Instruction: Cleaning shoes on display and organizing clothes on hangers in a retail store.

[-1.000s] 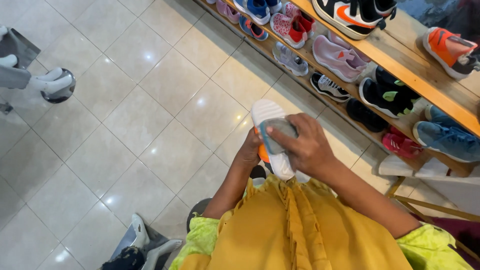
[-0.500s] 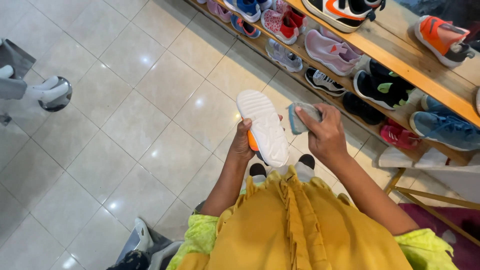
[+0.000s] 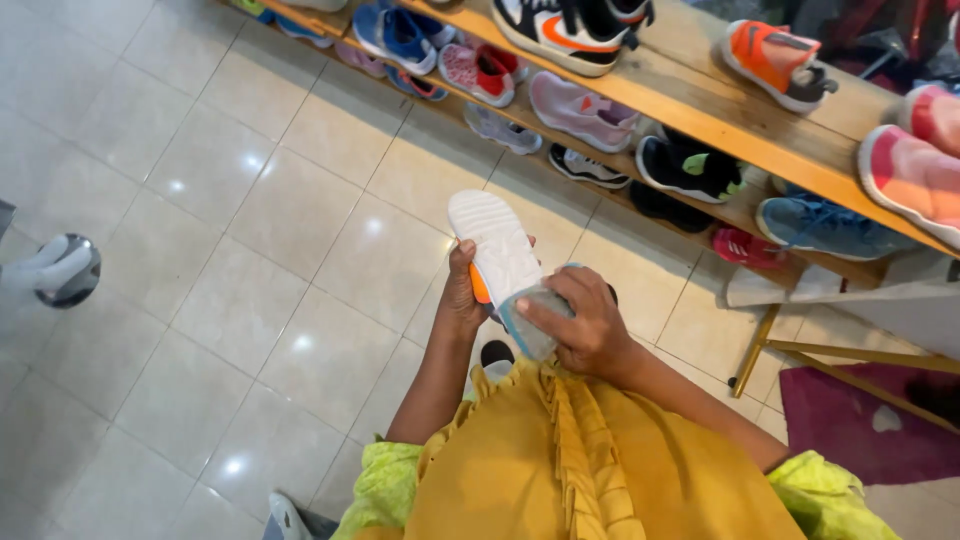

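A white-soled shoe (image 3: 497, 247) is gripped sole-up by the closed left hand (image 3: 463, 297). A grey-blue cloth (image 3: 533, 318), seemingly, has been brought back onto its heel by the closed right hand (image 3: 585, 325); wiping apparently resumes.

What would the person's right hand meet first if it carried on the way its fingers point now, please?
The right hand points left across the upturned white sole of the shoe, so it would probably meet the left hand gripping that shoe, though depth is unclear.
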